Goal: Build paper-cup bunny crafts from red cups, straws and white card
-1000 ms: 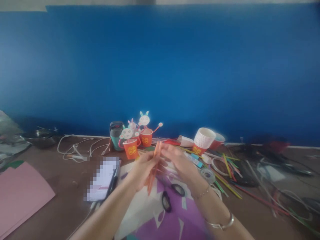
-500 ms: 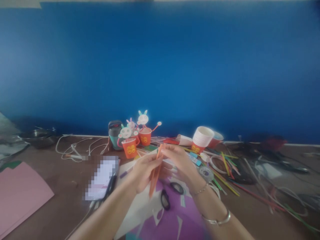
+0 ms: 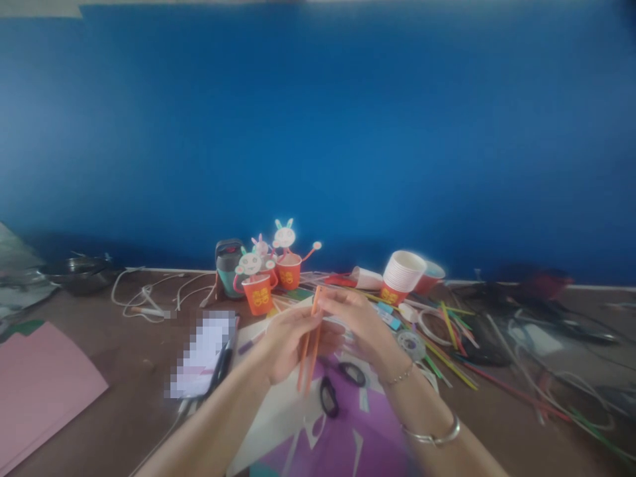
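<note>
From the head view, the left hand (image 3: 283,341), half curled, steadies the orange strips (image 3: 312,361) between thumb and fingers; the right hand (image 3: 354,317) pinches their top. They're above the worktop (image 3: 124,371), short of its far edge, seemingly light, bendy, easily creased: best pinched gently near an end.

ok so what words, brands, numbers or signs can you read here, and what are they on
Nothing is legible.
Front orange cup: yellow marks, too blurred to read.
Rear orange cup: yellow marks, same.
Cup stack: yellow marks low down, same.
Phone: screen pixelated, unreadable.
</note>
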`<state>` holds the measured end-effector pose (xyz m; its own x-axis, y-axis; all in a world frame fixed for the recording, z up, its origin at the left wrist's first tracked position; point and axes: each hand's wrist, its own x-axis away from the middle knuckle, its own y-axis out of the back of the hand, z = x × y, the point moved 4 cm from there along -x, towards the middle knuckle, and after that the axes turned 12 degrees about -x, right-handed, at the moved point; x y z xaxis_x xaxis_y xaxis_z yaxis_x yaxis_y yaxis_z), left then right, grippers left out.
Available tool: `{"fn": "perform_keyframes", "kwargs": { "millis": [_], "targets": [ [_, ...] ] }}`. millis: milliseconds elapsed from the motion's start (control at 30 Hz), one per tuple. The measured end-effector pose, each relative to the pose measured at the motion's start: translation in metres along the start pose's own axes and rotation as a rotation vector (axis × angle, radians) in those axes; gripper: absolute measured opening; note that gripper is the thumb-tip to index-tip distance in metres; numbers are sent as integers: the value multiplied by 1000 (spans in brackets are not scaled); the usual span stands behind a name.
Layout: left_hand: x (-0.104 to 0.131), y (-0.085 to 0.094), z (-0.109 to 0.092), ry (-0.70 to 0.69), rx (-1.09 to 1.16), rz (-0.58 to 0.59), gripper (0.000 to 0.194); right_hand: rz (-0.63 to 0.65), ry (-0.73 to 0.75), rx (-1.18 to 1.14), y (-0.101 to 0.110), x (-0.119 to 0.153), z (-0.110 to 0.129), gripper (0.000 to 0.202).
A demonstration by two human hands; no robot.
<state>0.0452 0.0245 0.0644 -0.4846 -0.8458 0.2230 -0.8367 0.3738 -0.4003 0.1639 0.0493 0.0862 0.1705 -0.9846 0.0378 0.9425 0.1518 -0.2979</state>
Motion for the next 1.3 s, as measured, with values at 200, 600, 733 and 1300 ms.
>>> {"fn": "perform_keyframes", "kwargs": {
  "millis": [200, 600, 733, 1300],
  "targets": [
    [1, -1, 1, 5, 10, 17, 20, 11, 7, 12, 0, -1, 0, 17],
    [-1, 1, 4, 8, -40, -7, 26, -4, 22, 5, 3, -1, 2, 22],
    [-2, 1, 5, 4, -40, -10, 25, 1, 22, 24, 4, -1, 3, 22],
    [-5, 4, 7, -3, 33, -106, 16, -291, 139, 61, 29, -54, -5, 36]
  ]
}}
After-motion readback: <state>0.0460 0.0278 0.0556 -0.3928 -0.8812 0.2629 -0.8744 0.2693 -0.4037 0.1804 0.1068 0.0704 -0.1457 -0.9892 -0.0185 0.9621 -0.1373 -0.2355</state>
